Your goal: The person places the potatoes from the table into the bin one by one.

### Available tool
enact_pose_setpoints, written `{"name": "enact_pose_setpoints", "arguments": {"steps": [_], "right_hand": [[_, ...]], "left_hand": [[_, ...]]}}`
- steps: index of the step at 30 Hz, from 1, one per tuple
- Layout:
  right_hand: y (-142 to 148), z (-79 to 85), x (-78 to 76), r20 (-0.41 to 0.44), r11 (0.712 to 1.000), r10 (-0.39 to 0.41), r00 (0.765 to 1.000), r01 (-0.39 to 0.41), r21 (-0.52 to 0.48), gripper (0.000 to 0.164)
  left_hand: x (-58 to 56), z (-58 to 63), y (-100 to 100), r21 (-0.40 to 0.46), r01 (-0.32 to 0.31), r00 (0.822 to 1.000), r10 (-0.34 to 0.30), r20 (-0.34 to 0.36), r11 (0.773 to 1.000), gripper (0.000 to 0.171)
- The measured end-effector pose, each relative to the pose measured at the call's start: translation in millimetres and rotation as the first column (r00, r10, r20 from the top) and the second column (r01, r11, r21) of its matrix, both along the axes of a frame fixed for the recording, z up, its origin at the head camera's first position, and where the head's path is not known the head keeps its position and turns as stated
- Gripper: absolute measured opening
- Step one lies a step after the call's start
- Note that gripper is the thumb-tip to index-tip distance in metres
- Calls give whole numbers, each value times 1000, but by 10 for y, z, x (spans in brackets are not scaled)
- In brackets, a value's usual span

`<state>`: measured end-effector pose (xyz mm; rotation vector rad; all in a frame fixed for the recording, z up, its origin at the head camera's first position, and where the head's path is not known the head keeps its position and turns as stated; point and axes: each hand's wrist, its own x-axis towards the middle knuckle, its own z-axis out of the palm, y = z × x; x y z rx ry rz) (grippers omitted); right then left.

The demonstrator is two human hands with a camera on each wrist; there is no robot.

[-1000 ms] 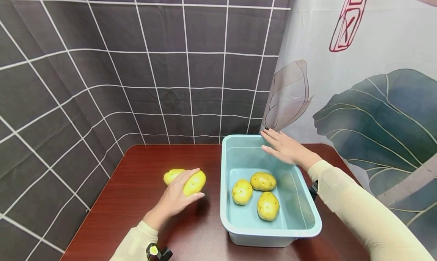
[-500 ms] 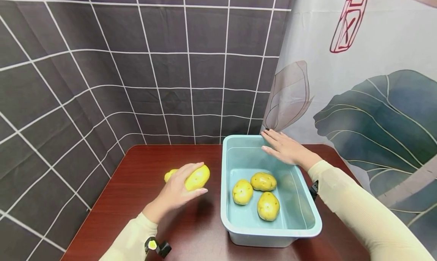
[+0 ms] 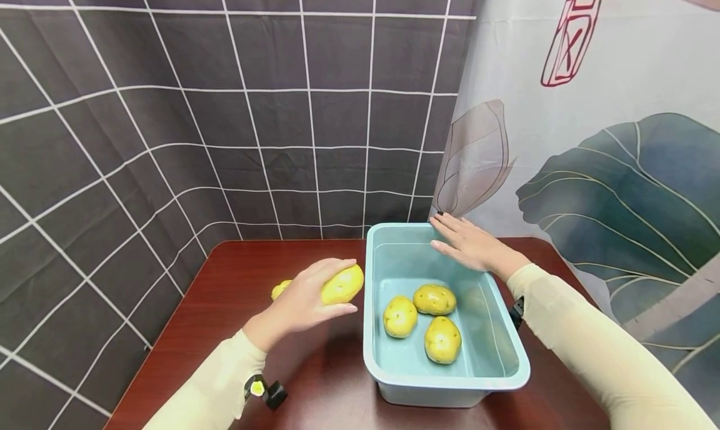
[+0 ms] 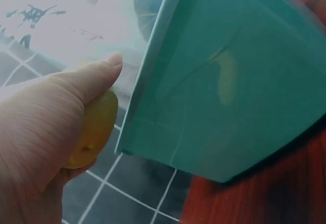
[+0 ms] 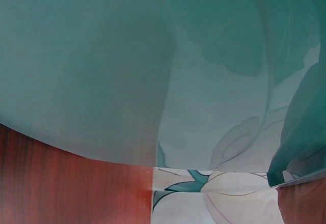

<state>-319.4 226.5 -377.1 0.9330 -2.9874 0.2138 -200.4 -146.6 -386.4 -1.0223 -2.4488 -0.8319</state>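
My left hand [image 3: 298,299] grips a yellow potato [image 3: 343,285] above the table, just left of the bin's left rim. From the left wrist, the thumb lies along the near side of that potato [image 4: 99,127], and the bin wall stands close by. Partly hidden behind the left hand, another potato [image 3: 279,289] lies on the table. The light blue plastic bin [image 3: 368,305] has three potatoes on its floor: one at left [image 3: 400,316], one at the back [image 3: 434,299] and one in front [image 3: 442,340]. With straight fingers, my right hand [image 3: 472,242] rests on the bin's far right rim.
The dark red wooden table [image 3: 225,330] carries the bin on its right half. A dark curtain with a white grid [image 3: 281,117] hangs behind and to the left. A pale curtain with leaf prints [image 3: 613,192] hangs at the right.
My left hand has lifted the potato and carried it rightward towards the bin, uncovering less of the potato behind it. The right hand and the bin have stayed in place.
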Motion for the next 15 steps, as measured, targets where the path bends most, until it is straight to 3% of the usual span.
{"name": "enact_pose_setpoints", "arguments": {"steps": [9,15], "right_hand": [[2,-18,-5,-5,1000,-1,1000,1,-13,70],[1,-11,3,8,1000,-10,1000,10,-24,69]], "left_hand": [[-89,203,203,-107,122,993,-122,3,987,72],[-139,363,363,-200,169,985,-160,61,965,71]]}}
